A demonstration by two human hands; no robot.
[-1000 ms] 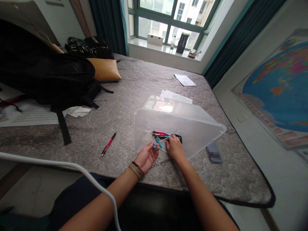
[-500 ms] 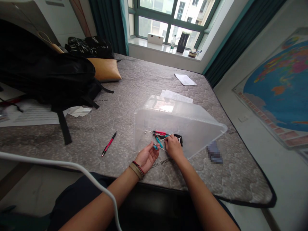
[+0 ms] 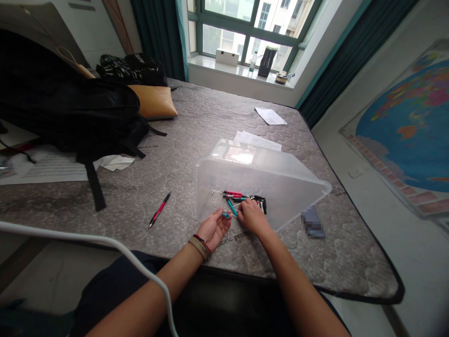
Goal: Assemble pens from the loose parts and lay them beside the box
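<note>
A clear plastic box [image 3: 294, 187] lies on its side on the mattress, its mouth facing me. Pinched in the fingers of my left hand [image 3: 214, 229], palm up before the box mouth, is a short teal pen part [image 3: 226, 215]. My right hand [image 3: 253, 217] reaches in palm down, its fingers closed close to the left fingertips. A thin pale piece shows between the hands; what the right fingers grip is hidden. Beside them lie a teal pen barrel [image 3: 231, 206], red pen pieces [image 3: 233, 194] and black pen parts [image 3: 260, 203].
A red and black pen [image 3: 160, 209] lies left of the box. Papers [image 3: 257, 140] lie behind it, a blurred bluish item [image 3: 313, 222] to its right. A black backpack [image 3: 70, 112] fills the left side. A white cable [image 3: 105, 239] crosses the lower left foreground.
My right hand has shifted slightly down and left, closer to my left fingertips. The teal piece in my left hand has turned a little. The box and loose pen have stayed put.
</note>
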